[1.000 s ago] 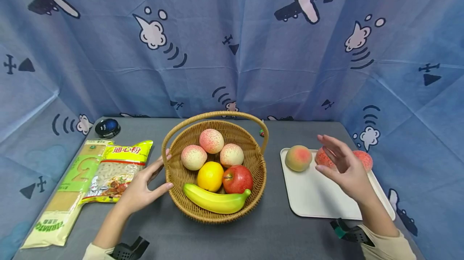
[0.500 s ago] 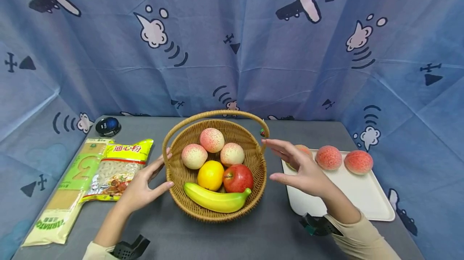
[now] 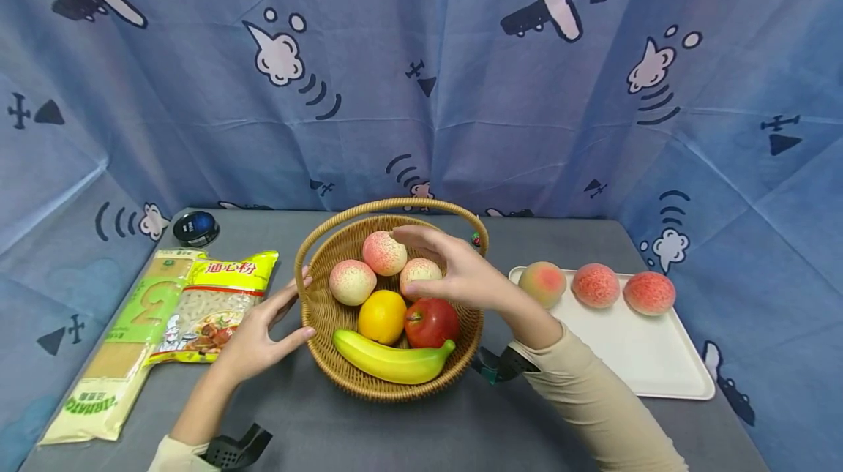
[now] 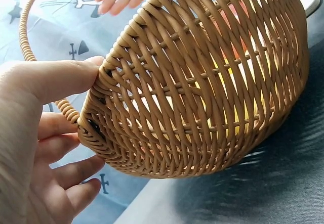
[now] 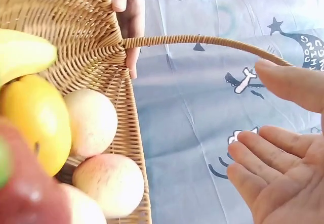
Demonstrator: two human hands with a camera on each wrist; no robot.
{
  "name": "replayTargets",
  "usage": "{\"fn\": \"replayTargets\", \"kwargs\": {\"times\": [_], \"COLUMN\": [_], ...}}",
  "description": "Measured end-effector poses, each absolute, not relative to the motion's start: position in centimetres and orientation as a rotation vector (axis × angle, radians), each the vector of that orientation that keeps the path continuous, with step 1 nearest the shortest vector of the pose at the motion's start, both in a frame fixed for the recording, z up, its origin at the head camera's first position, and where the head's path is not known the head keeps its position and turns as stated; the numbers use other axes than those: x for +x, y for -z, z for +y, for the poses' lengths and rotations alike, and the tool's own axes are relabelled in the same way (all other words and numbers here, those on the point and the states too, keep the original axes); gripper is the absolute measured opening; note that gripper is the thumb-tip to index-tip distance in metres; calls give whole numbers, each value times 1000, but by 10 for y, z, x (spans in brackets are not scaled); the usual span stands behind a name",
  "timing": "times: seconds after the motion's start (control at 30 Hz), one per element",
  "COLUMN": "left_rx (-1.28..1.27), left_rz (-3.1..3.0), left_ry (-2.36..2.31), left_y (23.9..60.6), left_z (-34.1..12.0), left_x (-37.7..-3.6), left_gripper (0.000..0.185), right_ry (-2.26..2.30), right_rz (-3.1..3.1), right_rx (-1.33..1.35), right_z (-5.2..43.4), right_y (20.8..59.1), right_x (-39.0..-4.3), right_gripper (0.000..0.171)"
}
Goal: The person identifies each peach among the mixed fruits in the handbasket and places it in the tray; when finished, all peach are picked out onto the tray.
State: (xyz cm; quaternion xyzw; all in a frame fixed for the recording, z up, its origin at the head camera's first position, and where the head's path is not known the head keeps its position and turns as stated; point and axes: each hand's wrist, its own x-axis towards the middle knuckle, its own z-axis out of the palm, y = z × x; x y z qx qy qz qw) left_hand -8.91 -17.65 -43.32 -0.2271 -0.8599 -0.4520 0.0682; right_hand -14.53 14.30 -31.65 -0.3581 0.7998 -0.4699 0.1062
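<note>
A wicker basket (image 3: 395,390) with a hoop handle stands mid-table and holds three peaches (image 3: 352,282), an orange (image 3: 382,317), a red apple (image 3: 431,323) and a banana (image 3: 391,361). My left hand (image 3: 290,315) rests on the basket's left wall, thumb on the rim (image 4: 98,70), fingers straight. My right hand (image 3: 421,260) hovers over the back peaches (image 3: 384,253) with fingers spread, holding nothing. In the right wrist view its palm (image 5: 278,153) is open beside the basket (image 5: 76,27).
A white tray (image 3: 632,362) to the right carries three peaches (image 3: 596,285) along its far edge. A yellow pasta bag (image 3: 211,304) and a spaghetti packet (image 3: 112,362) lie on the left, a dark round object (image 3: 195,229) behind them. Blue printed cloth walls the table.
My right hand has swung left from above the tray to above the basket, leaving three peaches on the tray. The left hand has stayed on the basket.
</note>
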Motion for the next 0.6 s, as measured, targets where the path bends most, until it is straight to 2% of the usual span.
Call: {"fn": "replayTargets", "kwargs": {"times": [0.3,0.6], "left_rx": [-693,-694], "left_rz": [-2575,-2583], "left_ry": [1382,1373], "left_y": [433,433], "left_z": [-177,-176], "left_x": [-89,-89], "left_gripper": [66,66], "right_ry": [1338,1370], "right_rz": [2362,2291], "right_rx": [-926,-736], "right_z": [107,99], "right_y": [317,347], "right_x": [-178,-214], "right_gripper": [64,62]}}
